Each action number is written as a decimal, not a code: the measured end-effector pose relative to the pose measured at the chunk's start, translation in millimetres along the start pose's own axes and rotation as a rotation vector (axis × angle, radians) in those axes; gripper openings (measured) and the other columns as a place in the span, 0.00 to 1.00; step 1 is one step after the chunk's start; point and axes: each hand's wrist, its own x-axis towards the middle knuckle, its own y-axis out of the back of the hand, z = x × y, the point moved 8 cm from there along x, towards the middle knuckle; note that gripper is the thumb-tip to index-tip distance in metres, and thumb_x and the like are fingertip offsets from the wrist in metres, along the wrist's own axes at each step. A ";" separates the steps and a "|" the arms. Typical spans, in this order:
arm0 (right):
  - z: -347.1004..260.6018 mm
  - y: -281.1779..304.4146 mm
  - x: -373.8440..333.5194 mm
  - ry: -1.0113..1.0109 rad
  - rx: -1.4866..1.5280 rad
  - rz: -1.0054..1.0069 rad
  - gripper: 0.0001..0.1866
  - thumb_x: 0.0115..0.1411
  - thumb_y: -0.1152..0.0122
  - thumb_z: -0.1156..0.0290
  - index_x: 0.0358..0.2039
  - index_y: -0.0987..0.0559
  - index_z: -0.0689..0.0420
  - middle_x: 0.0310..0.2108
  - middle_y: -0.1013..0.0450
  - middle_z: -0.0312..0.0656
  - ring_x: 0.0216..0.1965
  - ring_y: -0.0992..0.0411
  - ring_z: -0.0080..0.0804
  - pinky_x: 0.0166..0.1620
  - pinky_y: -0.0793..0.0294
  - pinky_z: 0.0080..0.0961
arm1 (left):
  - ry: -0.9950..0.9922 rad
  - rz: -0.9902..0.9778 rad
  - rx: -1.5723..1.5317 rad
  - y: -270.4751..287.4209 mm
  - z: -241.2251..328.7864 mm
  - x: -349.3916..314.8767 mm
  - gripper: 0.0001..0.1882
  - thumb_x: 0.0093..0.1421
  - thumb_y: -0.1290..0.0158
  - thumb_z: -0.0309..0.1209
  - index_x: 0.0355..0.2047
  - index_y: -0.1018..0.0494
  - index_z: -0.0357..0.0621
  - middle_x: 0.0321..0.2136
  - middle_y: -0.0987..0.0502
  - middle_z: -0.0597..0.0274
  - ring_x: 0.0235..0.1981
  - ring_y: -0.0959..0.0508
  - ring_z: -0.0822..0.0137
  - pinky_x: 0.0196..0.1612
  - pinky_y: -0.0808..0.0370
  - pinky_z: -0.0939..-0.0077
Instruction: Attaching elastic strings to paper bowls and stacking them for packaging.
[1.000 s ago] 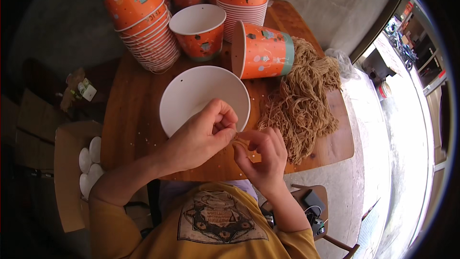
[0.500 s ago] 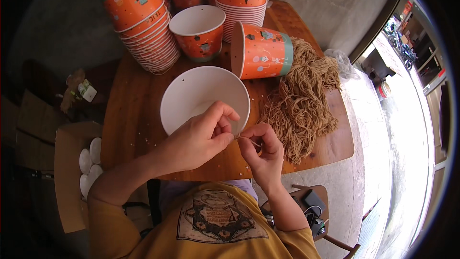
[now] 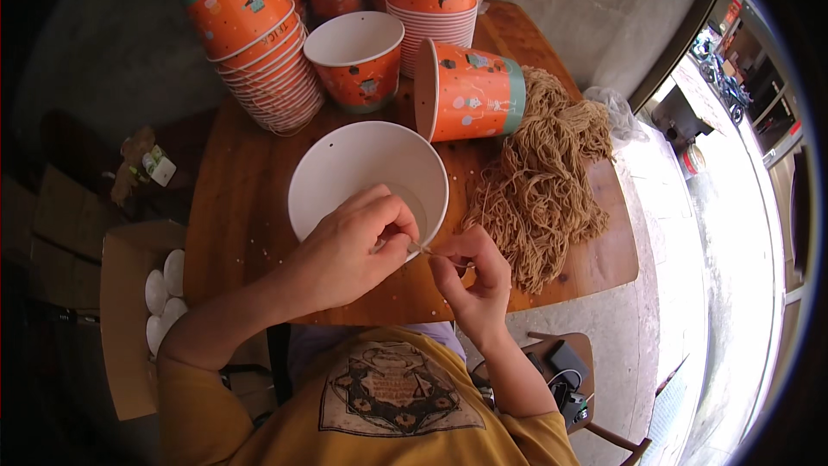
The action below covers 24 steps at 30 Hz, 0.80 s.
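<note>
Near the table's front edge, my left hand (image 3: 358, 246) and my right hand (image 3: 474, 276) pinch a thin tan string (image 3: 423, 249) that spans the small gap between their fingertips. The string meets the near rim of a paper bucket (image 3: 345, 151), whose white inside faces up and which has a small dark hole near its far left rim. My left hand covers the bucket's near side, so I cannot tell whether the string passes through a hole there. To the right of the bucket, a heap of tan string (image 3: 552, 198) lies close to my right hand.
Behind the bucket stand an upright orange bucket (image 3: 362, 78), one on its side (image 3: 473, 92), and tall nested stacks (image 3: 259, 43). A cardboard box (image 3: 121, 319) with white round pieces sits at lower left. A wooden chair (image 3: 586, 371) holds dark devices at lower right.
My left fingers have curled in closer, and the fingertips of my two hands have drawn slightly apart, with more string showing between them. The bucket has barely moved.
</note>
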 end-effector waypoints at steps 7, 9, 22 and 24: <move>-18.5 -2.0 0.1 0.120 -0.287 -0.037 0.18 0.48 0.27 0.77 0.40 0.23 0.55 0.24 0.33 0.36 0.23 0.33 0.26 0.27 0.32 0.23 | -0.008 -0.015 -0.024 -2.4 2.2 -1.8 0.03 0.60 0.49 0.20 0.34 0.30 0.38 0.34 0.30 0.62 0.33 0.26 0.71 0.38 0.27 0.76; -21.6 -3.9 0.5 0.150 -0.332 -0.021 0.19 0.48 0.26 0.76 0.40 0.23 0.55 0.24 0.33 0.36 0.23 0.33 0.27 0.27 0.32 0.24 | -0.011 -0.015 -0.023 -2.8 0.9 -1.0 0.03 0.60 0.49 0.20 0.35 0.30 0.38 0.34 0.30 0.62 0.33 0.26 0.71 0.38 0.27 0.76; -26.5 -3.3 -4.6 0.236 -0.386 0.035 0.16 0.49 0.27 0.74 0.38 0.22 0.54 0.21 0.34 0.35 0.21 0.33 0.31 0.24 0.33 0.28 | -0.011 -0.003 -0.019 -2.4 2.5 -2.5 0.02 0.61 0.49 0.21 0.35 0.29 0.37 0.34 0.30 0.62 0.34 0.26 0.71 0.38 0.27 0.77; -29.6 -6.1 -2.8 0.277 -0.446 0.034 0.16 0.48 0.27 0.74 0.38 0.22 0.53 0.21 0.34 0.35 0.21 0.33 0.32 0.23 0.34 0.28 | -0.016 0.001 -0.028 -3.3 2.2 -2.0 0.02 0.61 0.48 0.21 0.35 0.30 0.37 0.34 0.30 0.62 0.33 0.26 0.71 0.38 0.27 0.77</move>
